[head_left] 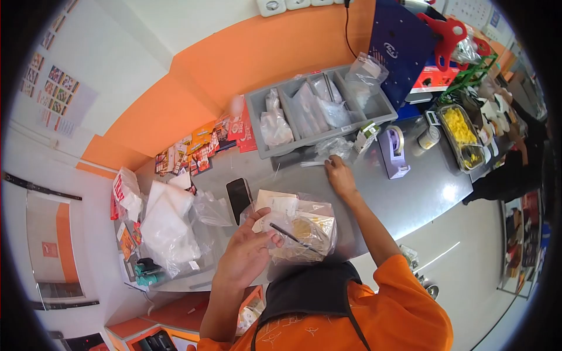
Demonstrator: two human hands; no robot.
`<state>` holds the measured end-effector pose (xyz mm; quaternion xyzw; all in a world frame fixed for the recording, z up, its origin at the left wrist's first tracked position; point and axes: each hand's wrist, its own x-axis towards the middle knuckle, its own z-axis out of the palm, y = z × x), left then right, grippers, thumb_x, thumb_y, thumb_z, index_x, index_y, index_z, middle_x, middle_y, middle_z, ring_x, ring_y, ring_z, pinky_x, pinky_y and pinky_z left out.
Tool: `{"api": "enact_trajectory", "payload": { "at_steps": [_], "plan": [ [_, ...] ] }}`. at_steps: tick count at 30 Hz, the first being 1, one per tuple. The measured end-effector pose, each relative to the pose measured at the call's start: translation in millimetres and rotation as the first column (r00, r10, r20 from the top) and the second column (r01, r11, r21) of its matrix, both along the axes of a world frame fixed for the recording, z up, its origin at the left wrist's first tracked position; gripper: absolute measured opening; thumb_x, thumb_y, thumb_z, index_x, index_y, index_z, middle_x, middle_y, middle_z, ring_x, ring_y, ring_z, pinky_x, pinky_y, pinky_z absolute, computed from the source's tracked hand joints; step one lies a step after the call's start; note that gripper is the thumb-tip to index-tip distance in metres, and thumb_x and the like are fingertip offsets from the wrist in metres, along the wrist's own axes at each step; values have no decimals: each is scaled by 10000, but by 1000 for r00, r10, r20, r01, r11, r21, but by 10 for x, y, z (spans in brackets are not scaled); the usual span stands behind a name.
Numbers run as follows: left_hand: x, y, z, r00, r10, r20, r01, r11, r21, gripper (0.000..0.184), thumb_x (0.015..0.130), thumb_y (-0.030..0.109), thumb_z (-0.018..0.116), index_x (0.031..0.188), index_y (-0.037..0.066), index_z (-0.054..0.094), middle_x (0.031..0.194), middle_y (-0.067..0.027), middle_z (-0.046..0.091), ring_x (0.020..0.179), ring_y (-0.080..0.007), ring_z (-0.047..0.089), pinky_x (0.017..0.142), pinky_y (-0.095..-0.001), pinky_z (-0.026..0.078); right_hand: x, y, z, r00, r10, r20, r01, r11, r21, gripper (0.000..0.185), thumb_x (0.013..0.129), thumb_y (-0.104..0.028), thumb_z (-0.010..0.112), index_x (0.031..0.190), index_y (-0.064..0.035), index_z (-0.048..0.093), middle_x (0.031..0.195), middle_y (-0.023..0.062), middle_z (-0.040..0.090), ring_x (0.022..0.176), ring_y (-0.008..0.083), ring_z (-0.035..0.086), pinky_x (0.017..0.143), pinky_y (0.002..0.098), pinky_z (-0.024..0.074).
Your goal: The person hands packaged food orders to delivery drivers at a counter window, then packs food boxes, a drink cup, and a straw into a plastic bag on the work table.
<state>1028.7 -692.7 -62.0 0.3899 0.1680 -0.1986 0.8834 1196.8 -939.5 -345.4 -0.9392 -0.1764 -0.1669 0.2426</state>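
Observation:
My left hand (pixel 249 248) is closed on a thin black stick (pixel 287 235), perhaps a straw or pen, with clear plastic by the fingers. Below it lies a clear bag (pixel 328 234) holding pale boxes or packets, near the table's front edge. My right hand (pixel 339 175) reaches to a crumpled clear plastic bag (pixel 335 147) in front of the grey bin. Its fingertips touch the plastic or the table beside it; what they hold, if anything, is hidden. Thin white sticks (pixel 312 164) lie just left of those fingers. A black phone (pixel 239 199) rests left of the bagged packets.
A grey divided bin (pixel 316 139) with bagged items stands at the back. Right of it are a purple tape dispenser (pixel 393 153), a jar (pixel 429 138) and a tray of yellow food (pixel 459 127). White plastic bags (pixel 167 225) lie left. A person in black (pixel 509 167) is far right.

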Motion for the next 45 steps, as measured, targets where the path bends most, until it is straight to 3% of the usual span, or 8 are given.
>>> {"api": "enact_trajectory", "payload": {
  "at_steps": [3, 6, 9, 15, 18, 24, 30, 45],
  "plan": [
    [21, 17, 34, 999, 28, -33, -29, 999, -35, 466, 892, -15, 606, 1328, 30, 448, 1061, -94, 595, 886, -167, 566, 836, -343, 423, -21, -69, 19, 997, 73, -35, -76, 994, -77, 237, 819, -21, 575, 1041, 0, 655, 1093, 165, 616, 1000, 325, 642, 770, 418, 565],
    [47, -139, 194, 997, 81, 15, -82, 995, 57, 430, 895, 14, 619, 1293, 54, 460, 1131, -82, 569, 910, -163, 566, 863, -343, 415, -85, -99, 76, 997, 72, -25, -73, 997, -23, 208, 835, -14, 593, 1025, -14, 675, 995, 154, 639, 908, 344, 658, 759, 435, 556],
    [36, -164, 135, 993, 44, 111, -42, 999, -21, 319, 928, 22, 583, 1225, 93, 489, 1137, -69, 522, 1022, -162, 478, 917, -329, 382, -163, -98, 284, 998, 49, -36, -47, 997, 59, 192, 823, 6, 616, 1005, -5, 678, 947, 153, 645, 870, 345, 656, 741, 428, 548],
    [-31, -258, 39, 981, 69, 182, -60, 997, -54, 245, 938, 68, 591, 1172, 74, 520, 1099, -43, 508, 1019, -158, 464, 939, -307, 358, -392, -77, 420, 990, -59, -131, 114, 875, 471, 129, 831, 33, 648, 954, 25, 686, 953, 163, 679, 817, 351, 667, 693, 397, 528],
    [-41, -284, 23, 984, 62, 166, -52, 996, -67, 235, 944, 95, 591, 1167, 62, 523, 1101, -42, 507, 1020, -156, 459, 942, -306, 356, -414, -139, 280, 999, -39, 1, 35, 909, 415, 130, 833, 37, 644, 951, 25, 696, 951, 169, 682, 782, 359, 675, 702, 398, 544],
    [-51, -279, -11, 979, 85, 186, -75, 995, -63, 246, 944, 102, 592, 1176, 53, 524, 1117, -42, 509, 1022, -153, 455, 935, -302, 358, -386, -184, 134, 965, -191, -178, 256, 821, 511, 118, 844, 14, 669, 958, 22, 695, 961, 157, 691, 799, 301, 687, 710, 372, 536],
    [-71, -276, -21, 975, 82, 204, -69, 995, -66, 248, 944, 95, 599, 1179, 62, 526, 1111, -30, 505, 1020, -144, 456, 928, -294, 361, -507, -86, 51, 951, -256, -173, 309, 805, 507, 136, 856, 9, 665, 987, 16, 700, 931, 166, 666, 742, 295, 667, 698, 370, 532],
    [-122, -210, -57, 977, 105, 185, -95, 993, -66, 256, 964, 93, 576, 1211, 77, 511, 1103, -25, 494, 1004, -131, 475, 932, -304, 379, -456, 137, -32, 987, -147, -65, 160, 872, 463, 121, 866, -44, 691, 977, -1, 708, 891, 150, 657, 760, 300, 654, 665, 381, 518]
  ]
}}
